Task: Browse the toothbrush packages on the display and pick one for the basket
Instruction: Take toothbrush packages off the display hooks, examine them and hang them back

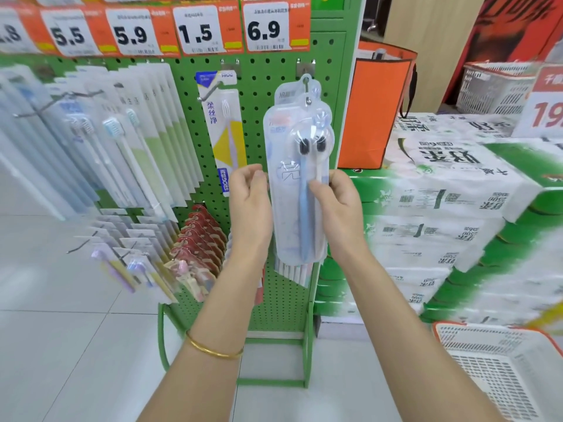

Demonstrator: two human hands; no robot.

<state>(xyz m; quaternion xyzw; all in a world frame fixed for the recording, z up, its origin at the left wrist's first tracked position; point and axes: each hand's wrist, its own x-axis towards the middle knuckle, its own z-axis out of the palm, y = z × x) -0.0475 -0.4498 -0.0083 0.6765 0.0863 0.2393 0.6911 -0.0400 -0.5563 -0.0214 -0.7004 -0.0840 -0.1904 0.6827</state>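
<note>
Basket (487, 357) sat lowest in frame, right of and below both hands, nothing visible inside. Right hand (338, 197) pinched the clear toothbrush package (300, 190), which hung on its peg. Left hand (249, 193) loosely curled at its edge, grasping nothing. Selection underway; removal and basketing remained.

We see a green perforated metal display stand (259, 95) with hooks. Hanging on it: a clear blister pack of two blue toothbrushes (300, 178) on the rightmost hook, a white-and-yellow single toothbrush pack (224, 129) beside it, rows of pale packs (122, 141) to the left, red carded packs (201, 239) below. Orange-and-white price tags (198, 28) along the top edge.
</note>
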